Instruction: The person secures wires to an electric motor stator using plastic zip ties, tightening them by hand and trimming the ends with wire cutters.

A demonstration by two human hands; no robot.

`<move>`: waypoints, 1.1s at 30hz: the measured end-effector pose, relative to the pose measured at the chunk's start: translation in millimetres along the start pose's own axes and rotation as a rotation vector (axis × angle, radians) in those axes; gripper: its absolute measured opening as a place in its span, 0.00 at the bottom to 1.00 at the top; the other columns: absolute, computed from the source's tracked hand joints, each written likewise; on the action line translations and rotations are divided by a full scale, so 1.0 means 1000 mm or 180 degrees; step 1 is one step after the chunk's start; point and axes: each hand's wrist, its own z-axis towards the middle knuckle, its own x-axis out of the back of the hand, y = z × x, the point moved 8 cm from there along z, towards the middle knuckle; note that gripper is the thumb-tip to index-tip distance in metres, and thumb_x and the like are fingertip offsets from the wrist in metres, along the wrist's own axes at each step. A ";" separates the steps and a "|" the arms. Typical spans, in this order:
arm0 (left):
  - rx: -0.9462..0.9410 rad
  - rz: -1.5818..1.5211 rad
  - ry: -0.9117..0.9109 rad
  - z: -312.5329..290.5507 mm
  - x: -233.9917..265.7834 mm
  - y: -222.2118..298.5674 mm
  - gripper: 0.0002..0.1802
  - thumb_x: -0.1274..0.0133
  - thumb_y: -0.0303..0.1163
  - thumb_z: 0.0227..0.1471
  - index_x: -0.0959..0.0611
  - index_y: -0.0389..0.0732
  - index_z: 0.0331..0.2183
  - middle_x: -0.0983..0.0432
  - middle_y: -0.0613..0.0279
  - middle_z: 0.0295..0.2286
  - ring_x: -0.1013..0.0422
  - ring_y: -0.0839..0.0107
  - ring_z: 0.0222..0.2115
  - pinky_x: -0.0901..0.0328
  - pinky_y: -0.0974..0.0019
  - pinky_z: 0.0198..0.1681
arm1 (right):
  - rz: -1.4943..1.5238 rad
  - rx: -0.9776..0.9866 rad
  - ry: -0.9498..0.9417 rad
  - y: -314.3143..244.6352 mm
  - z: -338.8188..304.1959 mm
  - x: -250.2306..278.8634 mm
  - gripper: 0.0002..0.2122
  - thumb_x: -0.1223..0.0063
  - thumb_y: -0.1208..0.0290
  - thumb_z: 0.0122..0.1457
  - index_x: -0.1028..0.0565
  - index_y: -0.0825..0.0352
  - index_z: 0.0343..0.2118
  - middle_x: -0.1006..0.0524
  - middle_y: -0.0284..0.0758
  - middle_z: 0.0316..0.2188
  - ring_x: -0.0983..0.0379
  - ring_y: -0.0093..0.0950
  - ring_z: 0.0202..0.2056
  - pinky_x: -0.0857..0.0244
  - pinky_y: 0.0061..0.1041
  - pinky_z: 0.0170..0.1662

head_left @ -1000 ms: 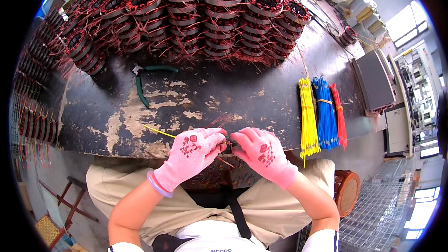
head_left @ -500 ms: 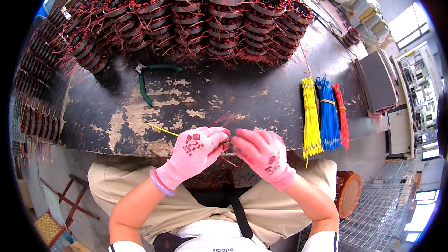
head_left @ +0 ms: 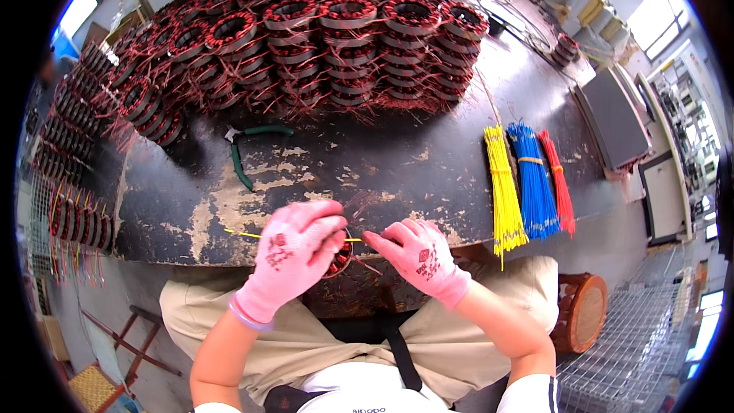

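A wound stator ring (head_left: 340,261) with red coils shows between my hands at the table's front edge, mostly hidden by my left hand. A thin yellow wire (head_left: 243,234) runs across behind my left hand (head_left: 297,248) and comes out over the ring. My left hand's fingers are curled, with the thumb close to the wire; its exact grip is partly hidden. At the wire's right end, my right hand (head_left: 420,258) pinches the tip between thumb and forefinger. Both hands wear pink gloves. Fine dark-red winding leads (head_left: 359,203) stick up past the ring.
Green-handled cutters (head_left: 238,154) lie open on the worn black table (head_left: 367,153). To the right are bundles of yellow wires (head_left: 501,187), blue wires (head_left: 534,180) and red wires (head_left: 558,183). Tall stacks of stators (head_left: 344,38) line the back. A wooden stool (head_left: 585,313) stands at lower right.
My hands were close together over the leads; now they are farther apart. The stator ring has come into sight between them, and the yellow wire now stretches across to my right fingers.
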 end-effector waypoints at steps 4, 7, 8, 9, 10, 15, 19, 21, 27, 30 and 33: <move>-0.0196 0.0223 -0.0289 0.005 -0.004 0.000 0.14 0.39 0.27 0.49 0.15 0.42 0.41 0.27 0.53 0.50 0.28 0.52 0.46 0.34 0.51 0.51 | -0.0218 0.0139 -0.0057 -0.001 0.001 -0.006 0.18 0.47 0.69 0.55 0.24 0.52 0.51 0.29 0.27 0.33 0.27 0.27 0.37 0.31 0.32 0.38; 0.0334 -0.0145 -0.0517 0.001 -0.027 -0.024 0.14 0.44 0.27 0.55 0.17 0.38 0.45 0.27 0.49 0.48 0.28 0.51 0.46 0.33 0.54 0.50 | -0.0127 0.0069 -0.0138 -0.002 0.002 -0.013 0.18 0.47 0.68 0.55 0.24 0.52 0.50 0.29 0.28 0.33 0.27 0.28 0.38 0.31 0.32 0.39; 0.0608 -0.0314 -0.0582 0.000 -0.034 -0.030 0.14 0.45 0.27 0.56 0.18 0.37 0.45 0.27 0.48 0.47 0.28 0.50 0.46 0.33 0.54 0.50 | -0.0093 0.0020 -0.0089 -0.001 0.001 -0.010 0.17 0.47 0.68 0.56 0.24 0.52 0.50 0.29 0.28 0.33 0.27 0.28 0.38 0.30 0.33 0.39; 0.0504 -0.0170 -0.0592 0.002 -0.036 -0.028 0.13 0.48 0.28 0.59 0.19 0.34 0.45 0.27 0.47 0.46 0.27 0.49 0.46 0.32 0.57 0.48 | -0.0061 -0.0034 -0.0036 0.000 -0.001 -0.008 0.17 0.47 0.68 0.56 0.24 0.52 0.50 0.29 0.28 0.33 0.27 0.28 0.38 0.30 0.33 0.39; 0.0563 -0.0176 -0.0603 0.003 -0.037 -0.030 0.13 0.48 0.28 0.59 0.19 0.34 0.45 0.27 0.47 0.46 0.27 0.49 0.45 0.32 0.57 0.48 | -0.0033 -0.0094 0.0021 0.001 -0.002 -0.004 0.17 0.48 0.68 0.56 0.24 0.53 0.50 0.28 0.28 0.34 0.26 0.28 0.37 0.30 0.34 0.40; 0.0737 -0.0270 -0.0482 0.004 -0.042 -0.032 0.12 0.47 0.28 0.58 0.18 0.35 0.43 0.25 0.48 0.44 0.26 0.49 0.43 0.31 0.55 0.47 | 0.0399 -0.1190 0.0853 0.048 -0.048 0.061 0.09 0.35 0.66 0.54 0.21 0.60 0.36 0.22 0.34 0.32 0.23 0.37 0.35 0.29 0.36 0.36; 0.0847 -0.0373 -0.0420 -0.003 -0.035 -0.033 0.12 0.50 0.27 0.60 0.19 0.34 0.44 0.26 0.49 0.44 0.27 0.50 0.42 0.31 0.57 0.47 | -0.0485 -0.2964 0.1538 0.121 -0.155 0.136 0.18 0.43 0.59 0.63 0.25 0.64 0.20 0.27 0.43 0.19 0.27 0.44 0.24 0.37 0.40 0.27; 0.0903 -0.0442 -0.0483 0.000 -0.038 -0.031 0.12 0.50 0.27 0.61 0.19 0.34 0.45 0.27 0.49 0.45 0.27 0.51 0.43 0.32 0.58 0.48 | -0.0888 -0.3846 0.0832 0.165 -0.223 0.138 0.24 0.51 0.48 0.66 0.23 0.65 0.22 0.24 0.43 0.20 0.26 0.46 0.25 0.35 0.39 0.29; 0.0843 -0.0425 -0.0643 0.004 -0.045 -0.030 0.14 0.53 0.28 0.63 0.20 0.33 0.47 0.28 0.50 0.47 0.27 0.54 0.44 0.32 0.59 0.48 | 0.1762 -0.4334 0.1088 0.194 -0.259 0.093 0.21 0.43 0.50 0.62 0.18 0.68 0.28 0.21 0.28 0.21 0.27 0.19 0.25 0.35 0.24 0.30; 0.0792 -0.0376 -0.0632 0.004 -0.045 -0.028 0.14 0.54 0.28 0.63 0.19 0.33 0.47 0.28 0.50 0.47 0.28 0.55 0.44 0.33 0.60 0.49 | 0.2252 -0.4203 0.1377 0.189 -0.255 0.098 0.16 0.40 0.57 0.62 0.19 0.67 0.28 0.21 0.26 0.24 0.28 0.15 0.25 0.37 0.18 0.28; 0.0753 -0.0453 -0.0696 0.002 -0.040 -0.029 0.16 0.52 0.26 0.62 0.21 0.34 0.50 0.29 0.50 0.50 0.30 0.54 0.49 0.35 0.59 0.53 | 0.2881 -0.4094 0.1918 0.168 -0.247 0.115 0.14 0.42 0.60 0.63 0.21 0.66 0.28 0.21 0.27 0.24 0.29 0.14 0.24 0.39 0.14 0.27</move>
